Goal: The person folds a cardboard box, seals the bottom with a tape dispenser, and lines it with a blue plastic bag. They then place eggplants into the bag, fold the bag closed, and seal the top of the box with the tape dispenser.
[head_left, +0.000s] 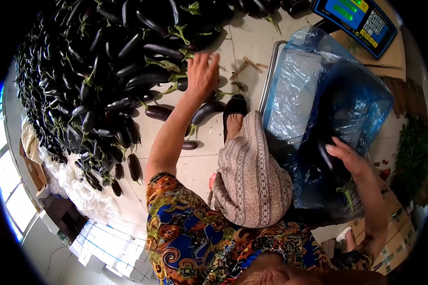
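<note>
My left hand (203,75) reaches over the near edge of a big heap of eggplants (128,78), its back to me and its fingers slightly apart; the fingertips are partly hidden. Close by on the floor lie a curved eggplant (207,112) and a darker one (158,112). On the right, my right hand (348,156) rests with outstretched fingers against a glossy eggplant (332,163) at the blue plastic bag (290,52). A green stem (347,197) shows below it. The bag spreads over a metal-edged tray (270,78), and dark shapes fill it.
A digital scale display (355,21) stands at the upper right by cardboard (390,61). My shoe (235,107) is between heap and tray. Twigs (246,67) lie on the tiles. Clear plastic sheeting (88,190) is at lower left, green leaves (412,156) at far right.
</note>
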`<state>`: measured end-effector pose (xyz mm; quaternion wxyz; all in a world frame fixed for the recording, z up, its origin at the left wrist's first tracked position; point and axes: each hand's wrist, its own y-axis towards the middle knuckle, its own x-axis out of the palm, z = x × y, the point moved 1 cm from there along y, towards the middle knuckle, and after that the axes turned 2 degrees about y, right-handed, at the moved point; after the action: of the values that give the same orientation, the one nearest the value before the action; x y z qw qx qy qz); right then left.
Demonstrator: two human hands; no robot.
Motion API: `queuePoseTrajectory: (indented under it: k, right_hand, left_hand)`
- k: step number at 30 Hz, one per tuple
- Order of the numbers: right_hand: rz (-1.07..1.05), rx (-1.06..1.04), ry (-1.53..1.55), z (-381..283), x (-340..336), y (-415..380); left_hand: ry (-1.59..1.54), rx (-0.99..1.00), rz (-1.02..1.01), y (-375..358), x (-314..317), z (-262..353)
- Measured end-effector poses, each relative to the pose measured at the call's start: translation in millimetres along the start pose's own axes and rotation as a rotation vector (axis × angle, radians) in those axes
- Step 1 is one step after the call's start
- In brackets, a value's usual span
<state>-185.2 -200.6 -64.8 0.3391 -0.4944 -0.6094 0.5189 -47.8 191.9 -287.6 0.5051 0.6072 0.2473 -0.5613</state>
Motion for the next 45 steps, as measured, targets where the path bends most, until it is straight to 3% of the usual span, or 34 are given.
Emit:
queuePoseTrajectory:
  k: [1,3,5,6,9,10,11,13,15,17,19,20,23,28,31,32,35,37,38,39,40,41,43,45]
  right_hand:
    - [-0.008,-0.016,0.027,-2,0,-5]
    - [-0.018,-0.001,0.238,3,-1,-7]
    - [-0.073,-0.154,0.148,17,-11,-2]
    - [-0.039,-0.187,0.139,22,-14,-2]
    - [0.031,-0.207,0.175,22,-18,-4]
    - [0.028,-0.159,0.232,6,-13,-9]
    - [0.023,-0.116,0.286,-4,-12,-11]
    - [-0.006,-0.131,0.296,-6,-17,-11]
    - [0.020,-0.194,0.245,-25,-10,-22]
    - [0.067,-0.218,0.178,-22,-12,-20]
    - [0.054,-0.231,0.145,-16,-19,-16]
    - [-0.052,-0.235,0.184,-5,-30,-6]
    - [0.007,-0.311,0.200,-2,-32,-6]
    - [-0.078,-0.487,0.299,-1,-32,-6]
    - [-0.128,-0.738,0.240,15,-54,15]
    - [-0.110,-0.808,0.225,24,-57,20]
    - [0.099,-0.891,0.081,6,-52,-10]
    - [-0.184,-0.654,0.397,-10,-53,-27]
    - [0.028,-0.743,0.483,-11,-43,-26]
    - [-0.009,-0.703,0.546,-10,-49,-37]
    - [0.072,-0.739,0.703,-9,-45,-43]
    - [0.159,-0.768,0.864,-8,-41,-48]
    - [0.052,-0.838,0.887,-2,-47,-45]
    - [0.039,-0.866,0.915,0,-45,-48]
  left_hand:
    - [0.019,-0.116,0.017,20,0,-2]
    - [0.244,-0.347,-0.194,30,53,-35]
    - [0.374,-0.312,-0.203,29,91,-52]
    - [0.460,-0.343,-0.304,36,94,-51]
    - [0.163,-0.419,-0.410,39,86,-44]
    - [-0.040,-0.529,-0.448,42,85,-43]
    - [-0.320,-0.615,-0.632,41,79,-48]
    - [-1.430,-0.950,-0.668,18,56,-39]
    - [-2.077,-0.956,-0.535,-6,20,-12]
    - [-2.359,-0.660,-0.601,-7,-21,16]
    - [-2.280,-0.653,-0.497,-10,-55,38]
    - [-2.345,-0.632,-0.464,-3,-70,49]
    - [-2.387,-0.745,-0.397,7,-75,64]
    - [-2.536,-0.705,-0.606,36,-112,99]
    - [-2.271,-0.542,-0.717,56,-138,118]
    - [-2.197,-0.573,-0.804,64,-145,123]
    - [-1.527,-0.319,-0.917,90,-174,144]
    - [-1.319,-0.280,-0.926,109,-190,162]
    - [-1.320,-0.285,-0.947,116,-197,165]
    - [-1.321,-0.288,-0.967,120,-202,166]
    - [-1.320,-0.326,-0.874,114,-203,161]
    - [-1.310,-0.347,-0.903,112,-210,154]
    - [-1.472,-0.494,-0.746,101,-226,148]
    - [-1.429,-0.486,-0.683,91,-230,139]
